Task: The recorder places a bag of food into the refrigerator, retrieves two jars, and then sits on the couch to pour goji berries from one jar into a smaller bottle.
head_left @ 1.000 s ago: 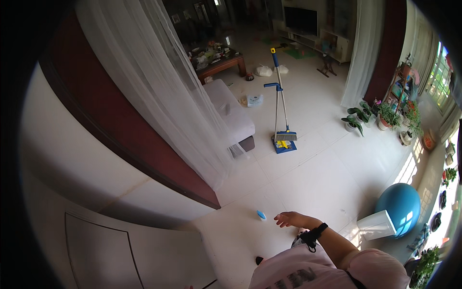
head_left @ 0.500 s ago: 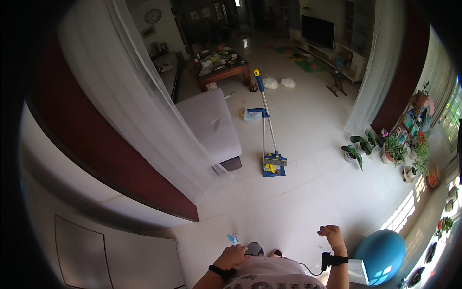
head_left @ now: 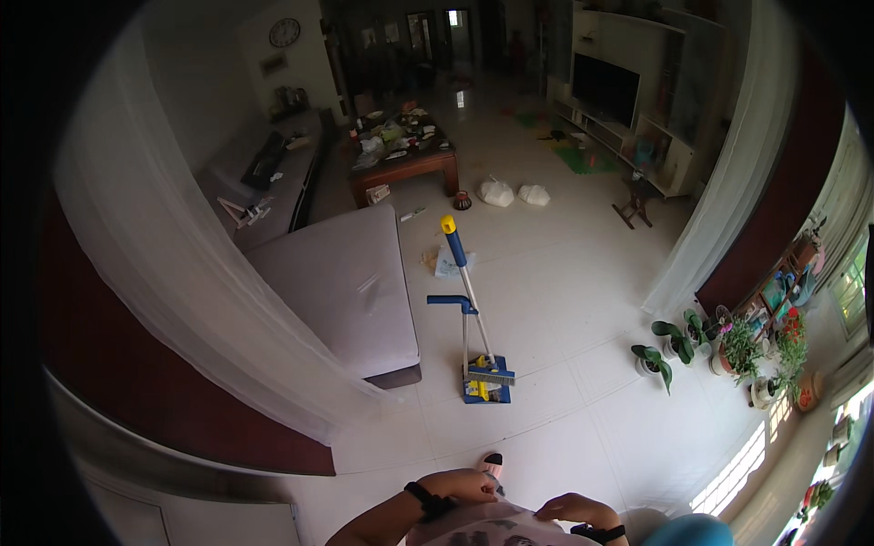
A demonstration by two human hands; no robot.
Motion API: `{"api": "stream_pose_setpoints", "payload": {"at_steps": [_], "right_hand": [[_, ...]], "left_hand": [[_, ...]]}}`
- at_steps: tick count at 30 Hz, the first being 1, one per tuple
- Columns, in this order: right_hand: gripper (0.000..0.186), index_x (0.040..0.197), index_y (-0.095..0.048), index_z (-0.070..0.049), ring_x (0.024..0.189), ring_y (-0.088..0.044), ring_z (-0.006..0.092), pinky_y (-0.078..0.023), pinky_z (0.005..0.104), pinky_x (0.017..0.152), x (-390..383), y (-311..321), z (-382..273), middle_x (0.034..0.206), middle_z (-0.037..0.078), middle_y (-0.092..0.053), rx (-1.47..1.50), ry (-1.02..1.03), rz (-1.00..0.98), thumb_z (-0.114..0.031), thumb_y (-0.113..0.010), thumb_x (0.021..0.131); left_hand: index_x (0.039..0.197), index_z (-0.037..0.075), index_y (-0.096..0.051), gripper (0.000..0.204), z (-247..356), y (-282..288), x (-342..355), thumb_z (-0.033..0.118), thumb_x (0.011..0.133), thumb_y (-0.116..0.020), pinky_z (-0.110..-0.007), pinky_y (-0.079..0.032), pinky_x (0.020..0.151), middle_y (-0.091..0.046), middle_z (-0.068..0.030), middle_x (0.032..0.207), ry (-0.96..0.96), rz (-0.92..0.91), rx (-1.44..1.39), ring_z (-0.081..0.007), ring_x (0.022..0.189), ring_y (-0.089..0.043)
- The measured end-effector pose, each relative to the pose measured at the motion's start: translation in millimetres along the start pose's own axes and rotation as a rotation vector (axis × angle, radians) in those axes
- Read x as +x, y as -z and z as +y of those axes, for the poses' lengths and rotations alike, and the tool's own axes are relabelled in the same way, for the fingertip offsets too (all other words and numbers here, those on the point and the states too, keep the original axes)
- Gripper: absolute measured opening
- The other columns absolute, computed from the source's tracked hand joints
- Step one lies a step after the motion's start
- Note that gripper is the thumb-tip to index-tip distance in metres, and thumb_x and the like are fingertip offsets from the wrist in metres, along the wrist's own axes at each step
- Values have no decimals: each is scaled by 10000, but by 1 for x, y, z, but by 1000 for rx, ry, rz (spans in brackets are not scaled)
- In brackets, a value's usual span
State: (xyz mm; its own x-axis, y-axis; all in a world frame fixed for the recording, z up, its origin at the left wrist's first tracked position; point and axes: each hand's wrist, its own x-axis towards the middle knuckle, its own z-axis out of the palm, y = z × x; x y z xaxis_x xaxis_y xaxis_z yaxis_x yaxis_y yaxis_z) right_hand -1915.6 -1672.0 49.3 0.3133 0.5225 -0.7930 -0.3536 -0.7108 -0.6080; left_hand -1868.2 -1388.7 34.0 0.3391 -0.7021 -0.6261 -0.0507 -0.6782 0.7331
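Pale tiled floor (head_left: 564,300), glossy, stretching far into a living room. Grey sofa (head_left: 341,287) left of centre, with a cluttered wooden coffee table (head_left: 405,164) beyond it. Sheer white curtain (head_left: 182,273) hanging along the left; another curtain (head_left: 728,182) at the right. Potted plants (head_left: 719,346) lined up near the right edge. Two white bags (head_left: 514,193) lying far off on the tiles.

Broom and dustpan set (head_left: 478,364) standing upright mid-floor, just right of the sofa's near corner, well apart from both hands.

Left hand (head_left: 469,485) at the bottom edge, wristband on, fingers curled loosely inward, holding nothing visible. Right hand (head_left: 569,506) just beside it, low against the body, fingers bent; whether pinching anything, cannot tell. Slippered foot (head_left: 492,465) showing just beyond the left hand.

Open tile between the hands and the broom; wider open floor to the right, up to the plants.
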Motion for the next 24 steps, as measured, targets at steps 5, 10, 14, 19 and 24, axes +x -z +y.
{"api": "stream_pose_setpoints", "payload": {"at_steps": [5,10,14,19,24], "right_hand": [[288,1100,-611,-13,1004,-595,274,-461,349,874,18,57,40,1102,135,-622,-151,1003,339,-170,-513,880],[287,1091,-625,-26,956,-617,265,-468,323,855,38,161,40,1046,114,-652,-128,671,158,-186,-506,885],[283,1089,-644,-56,913,-628,217,-476,301,829,70,242,63,1043,90,-666,-117,646,118,-205,-517,885],[302,988,-688,-50,915,-621,231,-472,308,831,47,368,39,989,90,-683,-68,550,36,-303,-572,870],[412,1029,-685,-89,1043,-577,220,-414,324,934,21,471,19,1040,91,-669,-136,27,-112,-439,-622,821]], "left_hand": [[936,53,-641,338,12,70,50,374,854,-573,-363,-472,697,-666,-138,892,-96,-1,62,-273,807,-624],[965,53,-639,337,19,123,97,364,859,-565,-355,-472,750,-665,-144,897,-25,94,-42,-281,858,-623],[985,47,-635,368,29,154,134,383,870,-538,-354,-468,781,-664,-149,906,-3,194,-102,-288,873,-622],[1010,69,-619,377,79,209,191,405,901,-488,-373,-456,751,-648,-159,902,174,227,-141,-312,837,-600],[983,43,-601,368,121,246,226,384,866,-523,-398,-462,745,-644,-180,874,195,361,-61,-329,840,-606]]}}
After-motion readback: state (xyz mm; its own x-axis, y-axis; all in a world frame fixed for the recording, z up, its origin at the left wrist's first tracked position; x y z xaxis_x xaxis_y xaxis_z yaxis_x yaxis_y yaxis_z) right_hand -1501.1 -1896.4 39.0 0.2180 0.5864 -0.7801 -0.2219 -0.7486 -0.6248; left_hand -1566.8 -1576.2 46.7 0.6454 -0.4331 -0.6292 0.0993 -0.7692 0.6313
